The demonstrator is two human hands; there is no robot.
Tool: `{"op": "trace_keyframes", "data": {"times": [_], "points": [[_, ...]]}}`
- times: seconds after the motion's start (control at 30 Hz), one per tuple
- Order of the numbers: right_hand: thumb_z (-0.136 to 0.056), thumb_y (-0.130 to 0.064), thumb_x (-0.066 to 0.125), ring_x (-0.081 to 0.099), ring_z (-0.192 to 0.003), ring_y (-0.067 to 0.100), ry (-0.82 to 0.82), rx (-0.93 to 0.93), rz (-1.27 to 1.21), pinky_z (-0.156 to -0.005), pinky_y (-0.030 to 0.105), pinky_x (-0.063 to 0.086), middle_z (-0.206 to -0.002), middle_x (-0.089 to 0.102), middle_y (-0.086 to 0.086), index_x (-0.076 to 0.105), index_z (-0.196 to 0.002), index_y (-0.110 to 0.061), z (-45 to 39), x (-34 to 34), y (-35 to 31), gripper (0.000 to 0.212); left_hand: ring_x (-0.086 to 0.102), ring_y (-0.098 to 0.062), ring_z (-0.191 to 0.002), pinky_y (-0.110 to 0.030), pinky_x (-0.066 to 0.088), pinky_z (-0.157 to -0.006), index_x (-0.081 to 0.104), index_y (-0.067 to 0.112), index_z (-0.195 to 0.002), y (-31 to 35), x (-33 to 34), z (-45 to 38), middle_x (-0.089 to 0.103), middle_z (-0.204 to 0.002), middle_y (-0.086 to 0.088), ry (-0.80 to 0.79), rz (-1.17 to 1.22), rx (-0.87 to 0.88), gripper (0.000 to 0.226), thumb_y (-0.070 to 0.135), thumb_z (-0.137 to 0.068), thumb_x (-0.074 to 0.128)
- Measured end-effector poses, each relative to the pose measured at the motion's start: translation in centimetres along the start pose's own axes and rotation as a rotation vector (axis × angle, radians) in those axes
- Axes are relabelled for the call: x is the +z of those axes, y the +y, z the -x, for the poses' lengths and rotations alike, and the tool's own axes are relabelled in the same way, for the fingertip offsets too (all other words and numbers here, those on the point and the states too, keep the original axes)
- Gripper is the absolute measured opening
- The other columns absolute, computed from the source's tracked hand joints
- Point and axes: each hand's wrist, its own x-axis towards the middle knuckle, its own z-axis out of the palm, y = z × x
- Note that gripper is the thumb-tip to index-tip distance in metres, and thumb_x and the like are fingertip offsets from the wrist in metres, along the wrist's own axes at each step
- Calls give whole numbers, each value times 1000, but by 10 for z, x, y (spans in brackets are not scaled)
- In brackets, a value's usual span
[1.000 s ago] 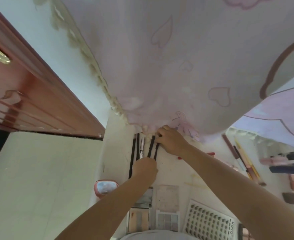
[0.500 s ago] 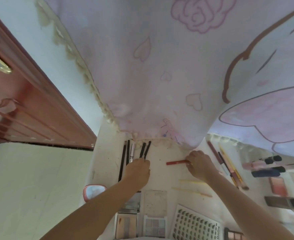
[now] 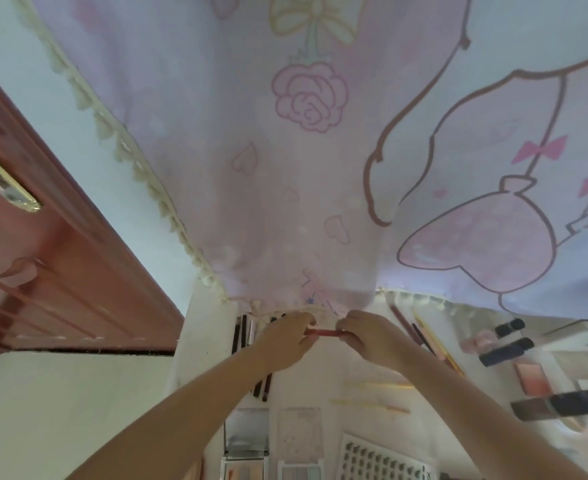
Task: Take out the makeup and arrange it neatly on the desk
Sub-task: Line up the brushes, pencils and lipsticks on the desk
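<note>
Writing: only a single "X" can be made out, on the edge of the white lash tray [image 3: 382,460] at the bottom; the rest is cut off or blurred. Far left, a red-brown wooden door [image 3: 53,278] with a brass handle plate [image 3: 7,183] is seen, apart from the desk [image 3: 206,341] edge. Along the desk's left edge a row of dark pencils [image 3: 239,332] is laid lengthwise, partly covered by the left forearm; more dark sticks [image 3: 263,384] show below the wrist. The left hand [image 3: 282,337] is curled, fingertips pinching the left end of a red pencil [image 3: 322,332]. The right hand [image 3: 372,336] is curled likewise, pinching the right end. The red pencil is held level between both hands, close over the desk's far part, just beside the tasselled hem of the pink printed curtain [image 3: 303,168] that hangs onto the desk. Whether the pencil touches the surface cannot be told. Below the hands, eyeshadow palettes [image 3: 297,434] are lined up at the near edge. Two pale yellow sticks [image 3: 372,405] lie crosswise under the right forearm, with bare desk around them. Right of the hand, brown and yellow pencils [image 3: 420,332] are laid diagonally. Further right, dark-capped tubes [image 3: 505,351], a pink blush pan [image 3: 533,377] and a dark palette [image 3: 562,405] are seen, blurred.
</note>
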Motion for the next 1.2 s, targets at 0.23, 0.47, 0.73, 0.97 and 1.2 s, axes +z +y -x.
{"op": "trace_keyframes", "data": {"times": [0.23, 0.47, 0.73, 0.97, 1.2], "points": [[-96, -27, 37, 52, -60, 14, 186, 164, -266, -60, 10, 36, -66, 58, 1, 66, -86, -7, 32, -89, -17, 36, 36, -1, -54, -13, 32, -53, 42, 19, -81, 22, -62, 23, 39, -63, 12, 168, 36, 239, 19, 26, -97, 35], [-92, -41, 41, 33, -21, 3, 526, 492, -622, -37, 8, 34, -26, 30, -5, 29, -39, -13, 35, -132, -46, 61, 35, 2, -46, -8, 32, -45, 37, 25, -84, 62, -110, 33, 37, -56, 14, 427, -223, 369, 19, 37, -96, 32], [-92, -14, 46, 32, -42, 9, 886, 44, -495, -43, 15, 25, -45, 25, -4, 25, -48, -20, 58, -167, -65, 49, 43, 5, -47, -7, 38, -52, 44, 38, -74, 84, -150, 40, 42, -56, 14, 306, 137, 504, 26, 23, -95, 40], [-92, -34, 39, 42, -44, 5, 438, 103, -525, -54, 8, 37, -46, 45, -3, 41, -48, -18, 66, -174, -52, 47, 43, -7, -61, -13, 33, -56, 63, 10, -84, 88, -147, 47, 49, -68, 6, 660, -250, 563, 53, 44, -94, 23], [-95, -22, 38, 38, -47, -1, 239, -31, -256, -57, 10, 37, -54, 36, -11, 40, -62, -22, 83, -183, -48, 33, 29, 5, -49, -8, 26, -47, 48, 28, -71, 84, -160, 53, 30, -53, 15, 529, -410, 588, 52, 57, -87, 8]]}}
